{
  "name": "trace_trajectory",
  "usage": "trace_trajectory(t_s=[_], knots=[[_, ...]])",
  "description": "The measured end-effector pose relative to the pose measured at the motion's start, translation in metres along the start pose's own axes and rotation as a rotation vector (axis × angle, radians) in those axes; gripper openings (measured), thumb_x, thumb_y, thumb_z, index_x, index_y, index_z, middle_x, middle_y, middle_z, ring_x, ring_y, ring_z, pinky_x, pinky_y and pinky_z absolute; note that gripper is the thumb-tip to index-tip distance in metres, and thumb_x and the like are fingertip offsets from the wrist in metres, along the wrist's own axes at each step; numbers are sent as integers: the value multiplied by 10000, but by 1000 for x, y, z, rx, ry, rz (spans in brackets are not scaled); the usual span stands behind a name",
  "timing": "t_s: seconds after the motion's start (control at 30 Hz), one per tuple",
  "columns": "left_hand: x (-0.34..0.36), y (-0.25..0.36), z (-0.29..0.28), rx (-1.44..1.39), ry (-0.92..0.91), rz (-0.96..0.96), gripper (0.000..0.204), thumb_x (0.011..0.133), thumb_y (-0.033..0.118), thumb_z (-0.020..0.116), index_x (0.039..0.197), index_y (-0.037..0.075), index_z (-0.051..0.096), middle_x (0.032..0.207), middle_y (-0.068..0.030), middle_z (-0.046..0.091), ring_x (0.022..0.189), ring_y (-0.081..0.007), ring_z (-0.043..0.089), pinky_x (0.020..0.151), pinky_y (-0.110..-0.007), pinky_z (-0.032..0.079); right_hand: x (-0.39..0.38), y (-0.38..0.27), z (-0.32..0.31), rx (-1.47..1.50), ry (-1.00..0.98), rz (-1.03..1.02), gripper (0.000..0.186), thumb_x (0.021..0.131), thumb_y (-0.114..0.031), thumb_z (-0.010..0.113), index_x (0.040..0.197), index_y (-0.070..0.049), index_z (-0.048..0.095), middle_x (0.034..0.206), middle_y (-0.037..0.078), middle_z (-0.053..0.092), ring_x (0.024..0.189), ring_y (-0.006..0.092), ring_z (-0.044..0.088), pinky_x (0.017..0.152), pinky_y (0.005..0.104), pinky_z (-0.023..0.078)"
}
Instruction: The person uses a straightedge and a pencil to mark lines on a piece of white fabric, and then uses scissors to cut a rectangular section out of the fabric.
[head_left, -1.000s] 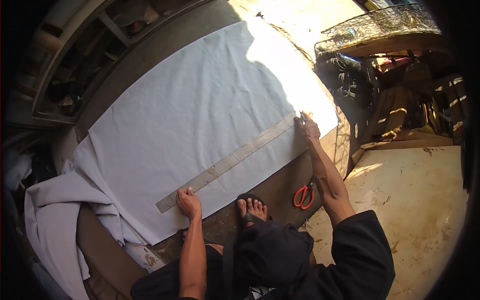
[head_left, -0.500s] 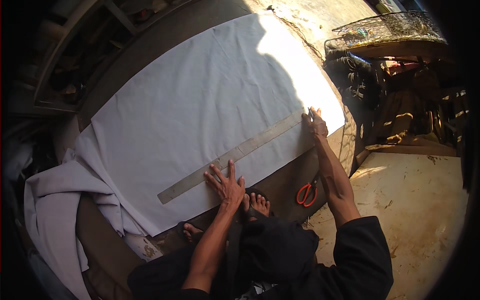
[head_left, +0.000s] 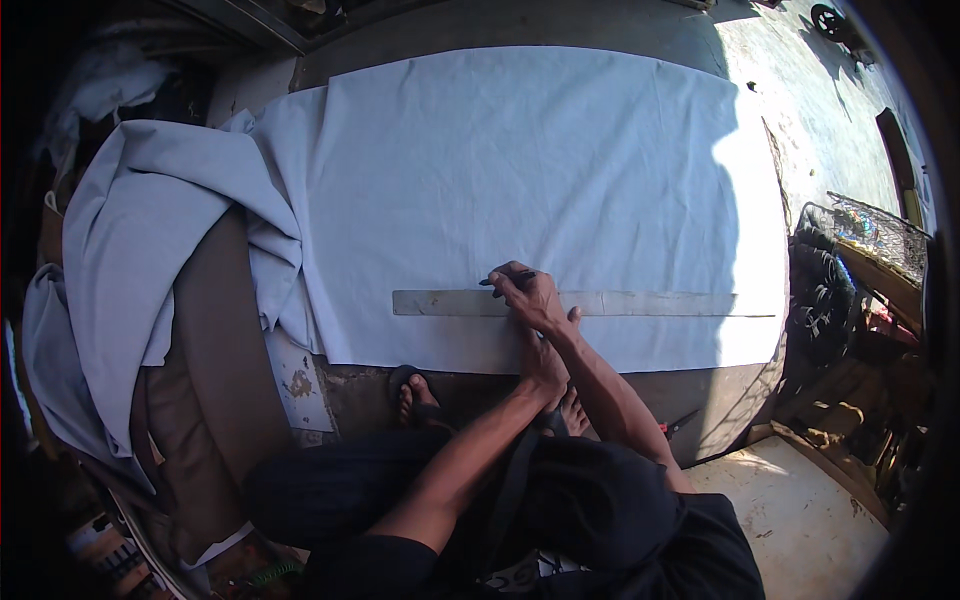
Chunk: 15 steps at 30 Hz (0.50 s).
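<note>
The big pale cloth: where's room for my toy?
On the cloth, the widest bare patch lies beyond the ruler, between bunched folds and the sunlit edge. Another lies nearer than the ruler, right of the right forearm. It's crowded left of mid-ruler, where the right hand, holding a dark pen, overlaps the left hand.

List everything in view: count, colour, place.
Cloth: 1, pale grey, centre and left
Ruler: 1, grey, flat on cloth
Pen: 1, black, in right hand
Scissors: 1, red, partly hidden, below cloth
Sheet: 1+, brown, beneath bunched cloth
Basket: 1, grey mesh, right
Board: 1, pale, lower right
Clutter: uncountable, dim, edges
Sandals: 2, black, below cloth
Feet: 2, bare, in sandals
Left hand: 1, bare, at ruler
Right hand: 1, bare, over left
</note>
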<state>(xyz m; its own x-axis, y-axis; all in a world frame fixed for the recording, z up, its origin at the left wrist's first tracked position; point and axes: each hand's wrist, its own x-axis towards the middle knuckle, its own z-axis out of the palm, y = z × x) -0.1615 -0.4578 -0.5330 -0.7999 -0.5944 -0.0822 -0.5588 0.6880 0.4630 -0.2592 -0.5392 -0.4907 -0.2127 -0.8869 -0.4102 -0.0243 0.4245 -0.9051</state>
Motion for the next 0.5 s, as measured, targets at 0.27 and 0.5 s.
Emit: trace_trajectory(t_s=[0.27, 0.5], knots=[[0, -5, -15, 187, -117, -100, 797, 952, 530, 537, 1617, 247, 200, 1597, -389, 5, 1468, -588, 99, 1168, -659, 138, 10, -2, 44, -112, -32, 53, 308, 942, -288, 589, 1152, -113, 732, 1006, 152, 752, 1004, 289, 718, 933, 375, 531], [9, 12, 0, 25, -113, -45, 792, 947, 454, 595, 1609, 213, 232, 1594, -385, 64, 1455, -598, 120, 1171, -639, 152, 7, 23, 17, -160, 40, -11, 296, 899, -310, 619, 1085, -120, 748, 885, 217, 732, 847, 382, 719, 834, 443, 564]])
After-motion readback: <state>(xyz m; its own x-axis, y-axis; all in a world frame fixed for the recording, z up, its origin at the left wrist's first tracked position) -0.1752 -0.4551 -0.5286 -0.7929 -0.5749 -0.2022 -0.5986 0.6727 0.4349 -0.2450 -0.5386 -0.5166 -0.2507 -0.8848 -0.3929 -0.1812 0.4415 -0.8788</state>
